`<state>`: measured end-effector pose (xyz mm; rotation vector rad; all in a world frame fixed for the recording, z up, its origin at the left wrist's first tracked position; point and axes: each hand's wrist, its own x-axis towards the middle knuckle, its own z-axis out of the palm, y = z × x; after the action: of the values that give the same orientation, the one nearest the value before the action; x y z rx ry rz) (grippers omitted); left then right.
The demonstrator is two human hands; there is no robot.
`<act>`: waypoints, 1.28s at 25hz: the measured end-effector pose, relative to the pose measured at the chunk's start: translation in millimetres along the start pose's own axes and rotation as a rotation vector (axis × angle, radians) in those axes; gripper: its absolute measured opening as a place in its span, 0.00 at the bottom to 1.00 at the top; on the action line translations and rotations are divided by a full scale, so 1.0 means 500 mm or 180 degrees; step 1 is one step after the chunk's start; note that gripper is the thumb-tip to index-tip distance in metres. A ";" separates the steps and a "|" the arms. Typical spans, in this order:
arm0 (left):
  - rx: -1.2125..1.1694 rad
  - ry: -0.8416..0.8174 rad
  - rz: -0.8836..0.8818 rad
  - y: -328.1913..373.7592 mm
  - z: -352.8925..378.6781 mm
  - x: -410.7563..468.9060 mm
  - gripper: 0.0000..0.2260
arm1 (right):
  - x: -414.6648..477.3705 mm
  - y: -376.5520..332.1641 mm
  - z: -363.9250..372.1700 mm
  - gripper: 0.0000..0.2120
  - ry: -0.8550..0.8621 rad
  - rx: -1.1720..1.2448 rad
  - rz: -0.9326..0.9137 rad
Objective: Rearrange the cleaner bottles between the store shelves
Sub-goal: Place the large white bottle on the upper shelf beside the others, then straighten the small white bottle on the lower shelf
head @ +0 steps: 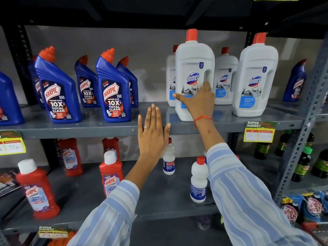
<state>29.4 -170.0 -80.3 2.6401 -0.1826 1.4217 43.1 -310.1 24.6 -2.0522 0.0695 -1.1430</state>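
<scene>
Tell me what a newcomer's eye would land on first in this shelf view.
First, the right hand spread against the front white Domex bottle on the upper shelf, fingers at its handle slot; it is not yet clearly gripped. Next, the left hand held flat and open, empty, before the shelf edge. Then the blue Harpic bottles to the left and the red Harpic bottles on the shelf below.

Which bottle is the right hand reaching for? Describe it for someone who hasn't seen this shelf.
On the grey metal upper shelf, among the white bottles right of the blue ones, it is the tall white red-capped Domex bottle nearest the front edge. Unlike its neighbours, the right hand lies against its label.
</scene>
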 end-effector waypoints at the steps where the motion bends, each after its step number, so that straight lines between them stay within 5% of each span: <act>1: -0.0005 0.0082 0.0015 0.005 0.004 -0.012 0.28 | -0.017 0.006 -0.002 0.48 0.0145 -0.0045 -0.0052; 5: -0.0310 0.0195 0.0091 0.030 0.030 -0.068 0.28 | -0.122 0.045 0.005 0.31 0.0850 0.0579 -0.0477; 13: -0.0677 -0.0195 0.0390 0.033 0.124 -0.216 0.27 | -0.249 0.177 0.024 0.13 0.1167 0.0558 -0.0772; 18: -0.0577 -0.1485 0.0205 -0.005 0.207 -0.312 0.28 | -0.346 0.313 0.078 0.28 0.0598 0.0090 0.0056; 21: -0.0606 -0.2260 0.0303 -0.032 0.256 -0.366 0.41 | -0.389 0.404 0.106 0.45 -0.0025 -0.0171 0.1042; 25: -0.0417 -0.3660 0.0202 -0.072 0.296 -0.443 0.61 | -0.423 0.483 0.110 0.41 -0.1140 0.0295 0.1775; 32: -0.0037 -0.3716 0.0343 -0.087 0.307 -0.467 0.43 | -0.445 0.482 0.125 0.38 -0.1507 0.0739 0.2073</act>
<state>35.2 -144.8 -362.0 3.0917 -0.4243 -0.2710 29.9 -355.0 -306.0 -1.8315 0.3271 -0.2466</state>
